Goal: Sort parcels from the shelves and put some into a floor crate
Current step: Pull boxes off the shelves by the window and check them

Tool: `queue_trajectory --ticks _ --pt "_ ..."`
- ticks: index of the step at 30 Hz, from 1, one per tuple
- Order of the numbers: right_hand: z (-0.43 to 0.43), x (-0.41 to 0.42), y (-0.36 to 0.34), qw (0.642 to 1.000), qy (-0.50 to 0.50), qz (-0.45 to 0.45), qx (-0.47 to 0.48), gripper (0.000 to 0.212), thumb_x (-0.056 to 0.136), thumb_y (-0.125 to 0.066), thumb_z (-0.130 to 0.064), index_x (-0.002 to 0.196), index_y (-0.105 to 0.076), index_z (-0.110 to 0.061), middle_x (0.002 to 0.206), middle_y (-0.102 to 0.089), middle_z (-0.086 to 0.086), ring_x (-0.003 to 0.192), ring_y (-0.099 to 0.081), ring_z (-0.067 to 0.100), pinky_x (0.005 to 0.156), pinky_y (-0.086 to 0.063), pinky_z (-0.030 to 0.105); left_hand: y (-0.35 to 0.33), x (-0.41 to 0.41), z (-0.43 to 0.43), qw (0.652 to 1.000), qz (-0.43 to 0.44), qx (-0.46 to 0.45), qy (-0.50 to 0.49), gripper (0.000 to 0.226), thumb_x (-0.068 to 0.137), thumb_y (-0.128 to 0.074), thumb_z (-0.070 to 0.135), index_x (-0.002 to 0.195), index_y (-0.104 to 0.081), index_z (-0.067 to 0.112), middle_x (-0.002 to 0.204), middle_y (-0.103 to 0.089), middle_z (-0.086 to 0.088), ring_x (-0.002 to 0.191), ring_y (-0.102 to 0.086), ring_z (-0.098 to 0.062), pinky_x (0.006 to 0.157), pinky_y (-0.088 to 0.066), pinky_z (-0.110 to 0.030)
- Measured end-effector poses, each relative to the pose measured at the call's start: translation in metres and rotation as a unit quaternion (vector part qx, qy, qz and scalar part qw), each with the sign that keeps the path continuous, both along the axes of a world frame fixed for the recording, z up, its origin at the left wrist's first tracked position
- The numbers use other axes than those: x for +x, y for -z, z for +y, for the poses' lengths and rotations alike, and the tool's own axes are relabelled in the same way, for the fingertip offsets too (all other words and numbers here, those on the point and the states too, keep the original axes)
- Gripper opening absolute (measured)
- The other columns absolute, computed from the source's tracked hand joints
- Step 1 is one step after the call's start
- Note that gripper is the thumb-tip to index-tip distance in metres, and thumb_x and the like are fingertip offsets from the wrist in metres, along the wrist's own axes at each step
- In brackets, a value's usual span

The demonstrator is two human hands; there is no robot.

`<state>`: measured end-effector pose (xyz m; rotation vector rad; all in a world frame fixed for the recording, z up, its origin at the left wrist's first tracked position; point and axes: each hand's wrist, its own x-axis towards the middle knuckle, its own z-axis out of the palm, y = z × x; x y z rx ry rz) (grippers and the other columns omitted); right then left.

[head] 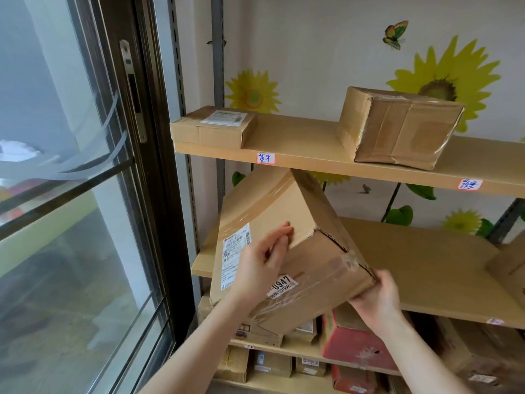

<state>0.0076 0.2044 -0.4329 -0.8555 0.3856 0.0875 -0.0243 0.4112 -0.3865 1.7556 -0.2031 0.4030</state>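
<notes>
Currently a taped cardboard parcel (pixel 287 245) is held tilted at the front of the middle shelf (pixel 426 268), the left hand (pixel 262 268) pressed flat over its shipping label (pixel 234 255) and the right hand (pixel 376 301) gripping its lower right corner. "0947" is printed on a sticker (pixel 282 286); handwritten tags (pixel 266 158) on the shelf edge above cannot be read.

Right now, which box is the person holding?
The big tilted cardboard box with the 0947 sticker, gripped by the left hand and right hand. The others sit on shelves.
</notes>
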Motion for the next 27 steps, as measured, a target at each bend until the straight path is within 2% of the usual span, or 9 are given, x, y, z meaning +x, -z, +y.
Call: queue_trajectory --ticks 4,6,8,11,15,19,22,25,27 --pt "0.001 0.003 -0.001 1.000 0.006 0.008 -0.028 0.033 0.097 -0.029 -0.025 0.100 -0.058 -0.009 0.091 -0.069 0.016 0.093 -0.057 0.025 0.092 -0.042 0.045 -0.003 0.002 0.009 0.999 0.011 0.001 -0.047 0.023 0.093 -0.052 0.007 0.108 -0.069 0.013 0.118 -0.063 0.006 0.102 -0.059 0.006 0.087 -0.042 -0.004" --pt "0.000 0.003 -0.003 0.998 0.010 -0.006 -0.058 0.029 0.098 -0.030 -0.020 0.107 -0.056 -0.012 0.099 -0.063 0.011 0.092 -0.058 0.024 0.091 -0.042 0.050 0.007 0.006 0.019 0.990 0.055 0.040 -0.123 0.023 0.093 -0.055 0.021 0.113 -0.065 0.017 0.121 -0.060 0.006 0.111 -0.056 -0.003 0.090 -0.040 -0.013" --pt "-0.003 0.003 -0.003 0.994 0.019 -0.033 -0.103 0.031 0.098 -0.030 -0.013 0.121 -0.050 -0.021 0.103 -0.061 0.007 0.094 -0.058 0.025 0.089 -0.044 0.054 0.019 0.008 0.032 0.969 0.144 0.075 -0.188 0.047 0.087 -0.060 0.039 0.127 -0.052 0.015 0.129 -0.054 0.003 0.120 -0.051 -0.015 0.096 -0.042 -0.026" --pt "-0.012 0.005 -0.004 0.977 0.034 -0.058 -0.203 0.038 0.099 -0.032 -0.008 0.129 -0.051 -0.023 0.118 -0.057 0.005 0.109 -0.056 0.027 0.098 -0.043 0.053 0.027 0.008 0.045 0.942 0.278 -0.005 -0.190 0.061 0.079 -0.068 0.044 0.120 -0.047 0.005 0.113 -0.059 -0.006 0.096 -0.059 -0.021 0.067 -0.051 -0.030" --pt "-0.014 0.000 -0.010 0.888 0.009 -0.114 -0.445 0.036 0.098 -0.035 -0.006 0.122 -0.057 -0.019 0.120 -0.056 -0.001 0.115 -0.049 0.015 0.104 -0.038 0.035 0.035 0.010 0.060 0.914 0.363 -0.106 -0.145 0.037 0.079 -0.071 0.035 0.094 -0.058 0.003 0.090 -0.066 -0.012 0.073 -0.062 -0.025 0.060 -0.049 -0.028" --pt "-0.014 -0.004 -0.023 0.831 -0.043 -0.132 -0.538 0.031 0.096 -0.040 -0.005 0.114 -0.063 -0.017 0.115 -0.062 0.002 0.109 -0.053 0.016 0.092 -0.039 0.027 0.039 0.007 0.076 0.895 0.382 -0.213 -0.084 0.014 0.088 -0.062 0.022 0.100 -0.057 0.016 0.098 -0.067 -0.011 0.076 -0.064 -0.022 0.059 -0.054 -0.035" --pt "-0.012 -0.005 -0.041 0.821 -0.094 -0.087 -0.557 0.026 0.095 -0.047 -0.026 0.113 -0.063 -0.016 0.117 -0.062 0.005 0.099 -0.056 0.016 0.085 -0.036 0.027 0.038 0.000 0.078 0.882 0.388 -0.261 -0.052 0.019 0.092 -0.056 0.019 0.105 -0.047 0.029 0.091 -0.059 -0.003 0.078 -0.060 -0.020 0.049 -0.053 -0.037" --pt "-0.007 -0.010 -0.045 0.847 -0.168 -0.005 -0.505 0.060 0.086 -0.039 -0.062 0.125 -0.055 -0.019 0.120 -0.058 -0.002 0.105 -0.056 0.021 0.086 -0.037 0.033 0.044 -0.003 0.079 0.880 0.370 -0.298 -0.010 0.028 0.091 -0.056 0.018 0.119 -0.052 0.020 0.097 -0.064 -0.007 0.084 -0.062 -0.021 0.057 -0.054 -0.044" --pt "-0.002 -0.013 -0.035 0.870 -0.173 0.024 -0.461 0.066 0.083 -0.036 -0.068 0.128 -0.054 -0.024 0.122 -0.061 0.000 0.101 -0.057 0.018 0.088 -0.041 0.033 0.046 -0.004 0.077 0.890 0.344 -0.299 0.000 0.024 0.093 -0.054 0.018 0.117 -0.058 0.018 0.097 -0.067 -0.007 0.085 -0.064 -0.020 0.059 -0.056 -0.043"
